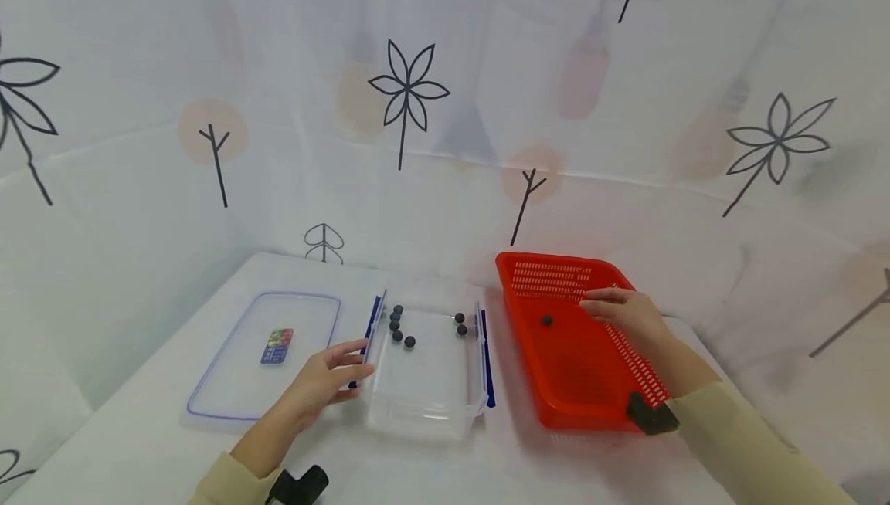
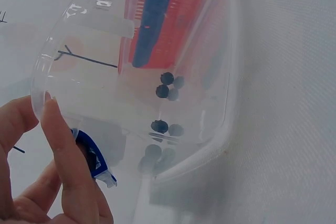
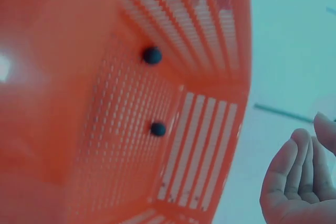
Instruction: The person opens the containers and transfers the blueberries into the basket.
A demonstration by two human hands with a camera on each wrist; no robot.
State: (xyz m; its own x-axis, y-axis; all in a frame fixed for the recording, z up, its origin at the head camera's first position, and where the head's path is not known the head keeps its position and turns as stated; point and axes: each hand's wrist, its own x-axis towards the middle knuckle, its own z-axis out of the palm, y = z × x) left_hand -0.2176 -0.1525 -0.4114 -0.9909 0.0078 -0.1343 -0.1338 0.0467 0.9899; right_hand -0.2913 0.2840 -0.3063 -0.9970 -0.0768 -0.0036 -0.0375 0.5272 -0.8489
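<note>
A clear plastic box (image 1: 420, 381) with blue side clips stands at the table's middle. Several blueberries (image 1: 398, 325) lie along its left side, and two more are at the right. My left hand (image 1: 323, 381) holds the box's left wall, its fingers on both sides of the rim (image 2: 38, 90) in the left wrist view. Over the right side of a red basket (image 1: 570, 381) hovers my right hand (image 1: 629, 320), thumb apart from extended fingers, with nothing seen between them. The right wrist view shows two blueberries (image 3: 152, 55) inside the basket; one of them is hidden in the head view.
A clear lid (image 1: 232, 381) with a blue edge and a colourful label (image 1: 277, 345) lies flat left of the box. Everything stands on a white-covered table (image 1: 146, 420). Behind it hangs a patterned white cloth (image 1: 292, 49).
</note>
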